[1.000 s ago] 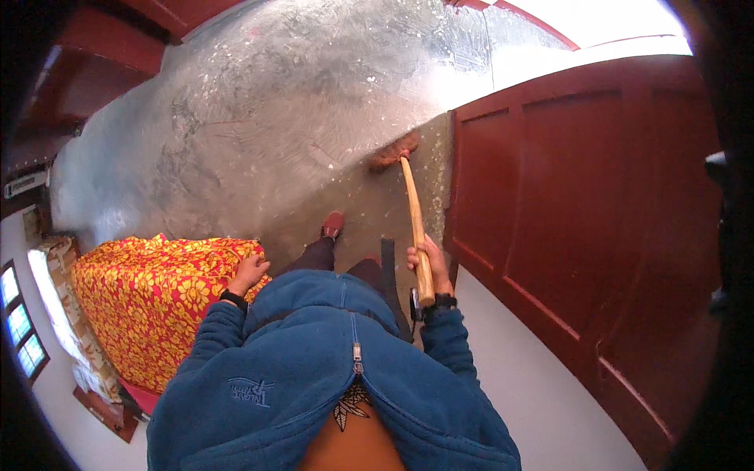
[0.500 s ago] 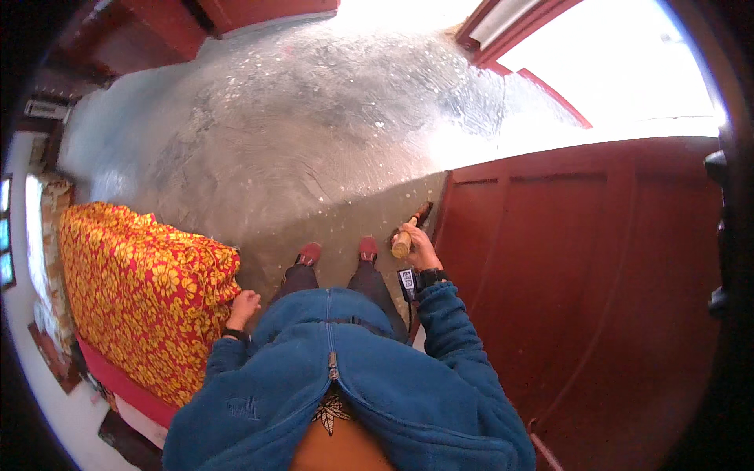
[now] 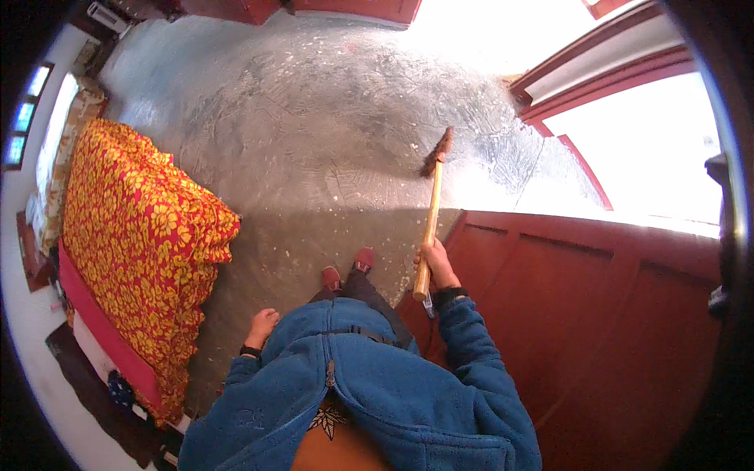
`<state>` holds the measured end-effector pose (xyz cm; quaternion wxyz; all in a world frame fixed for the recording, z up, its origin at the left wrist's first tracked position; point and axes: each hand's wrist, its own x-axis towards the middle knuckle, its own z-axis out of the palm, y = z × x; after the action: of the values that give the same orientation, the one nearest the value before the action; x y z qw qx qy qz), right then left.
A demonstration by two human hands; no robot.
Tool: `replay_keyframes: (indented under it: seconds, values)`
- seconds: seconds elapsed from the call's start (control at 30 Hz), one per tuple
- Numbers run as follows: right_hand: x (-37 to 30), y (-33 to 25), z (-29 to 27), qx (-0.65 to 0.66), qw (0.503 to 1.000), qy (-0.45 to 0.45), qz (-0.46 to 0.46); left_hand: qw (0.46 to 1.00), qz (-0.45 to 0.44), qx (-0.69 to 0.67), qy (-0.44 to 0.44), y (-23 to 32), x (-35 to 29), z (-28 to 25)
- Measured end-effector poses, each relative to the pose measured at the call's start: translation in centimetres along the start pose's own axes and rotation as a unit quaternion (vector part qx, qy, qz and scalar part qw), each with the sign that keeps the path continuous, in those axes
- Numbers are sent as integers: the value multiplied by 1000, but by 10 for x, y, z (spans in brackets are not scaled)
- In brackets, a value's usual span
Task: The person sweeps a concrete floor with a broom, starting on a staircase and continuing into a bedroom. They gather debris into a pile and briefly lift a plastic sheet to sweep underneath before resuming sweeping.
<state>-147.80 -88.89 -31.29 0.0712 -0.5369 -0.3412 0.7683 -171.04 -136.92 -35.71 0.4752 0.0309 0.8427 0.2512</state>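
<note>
My right hand [image 3: 441, 265] is closed round the pale wooden handle of a broom [image 3: 434, 202]. Its dark reddish-brown head [image 3: 437, 151] points away from me, over the floor near the bright doorway; whether the bristles touch the floor I cannot tell. A strap circles my right wrist, and a small device [image 3: 429, 307] shows beside it, partly hidden by the handle. At my left side, by the jacket hem, my left hand [image 3: 261, 326] hangs with its fingers curled in and nothing visible in them.
A bed with a red and yellow flowered cover [image 3: 149, 259] stands at the left. To the right is a dark red panelled door [image 3: 581, 314], close to my right arm. The grey speckled floor [image 3: 314, 133] stretches ahead to a sunlit doorway [image 3: 644, 149]. Red furniture [image 3: 361, 9] lines the far edge.
The broom has swung outward, from foreshortened near my right hand to stretched away across the floor. My left hand has come away from the bed cover. The view has turned and my feet have shifted.
</note>
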Motion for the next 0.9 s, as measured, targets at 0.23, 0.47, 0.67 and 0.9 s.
replay_keyframes:
  seconds: [0.23, 0.47, 0.67, 0.9]
  values:
    - [-80, -12, 57, -1, 991, -117, 70, 998, 3, -66, -18, -73, -29, 34]
    - [-102, 64, 83, -581, 784, -155, 154, 975, -82, -202, 35, -162, -50, 60]
    - [-77, 137, 119, -685, 673, -274, -50, 955, -120, -271, 34, -231, -72, 69]
    - [-62, 184, 213, -648, 617, -442, 69, 941, -104, -316, 71, -259, -96, 63]
